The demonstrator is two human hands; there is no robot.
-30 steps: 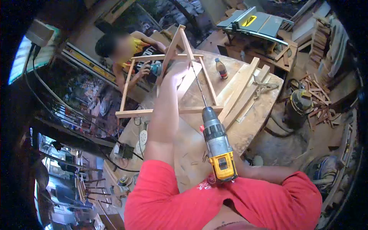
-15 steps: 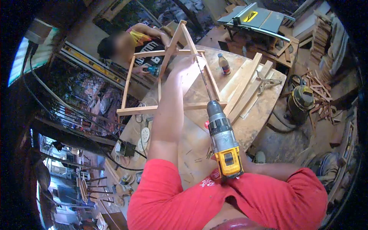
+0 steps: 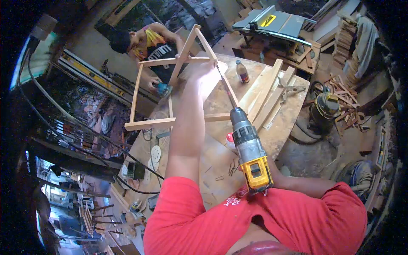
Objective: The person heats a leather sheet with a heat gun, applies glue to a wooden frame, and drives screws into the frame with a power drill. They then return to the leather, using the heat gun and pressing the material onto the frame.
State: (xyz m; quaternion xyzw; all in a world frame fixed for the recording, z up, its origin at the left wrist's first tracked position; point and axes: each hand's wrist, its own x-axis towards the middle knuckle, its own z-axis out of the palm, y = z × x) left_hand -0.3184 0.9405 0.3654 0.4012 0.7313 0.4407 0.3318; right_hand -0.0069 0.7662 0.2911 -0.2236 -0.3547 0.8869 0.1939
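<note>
Wooden frame (image 3: 148, 124) overhangs the table's (image 3: 278, 140) left edge beside a co-worker's (image 3: 159, 38) sander (image 3: 163, 89); left hand (image 3: 207, 69) at its far right joint, glare, can't tell grip. Drill (image 3: 251, 148) over near edge, gripped by mostly hidden right hand (image 3: 273, 171); if sander jolts frame, bit (image 3: 227, 88) could skid into left fingers.

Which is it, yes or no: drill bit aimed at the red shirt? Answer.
No: the drill bit points away from it, toward the wooden frame.

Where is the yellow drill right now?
In the head view, the yellow drill is right of the picture's centre, between the red shirt below and the wooden frame above.
</note>
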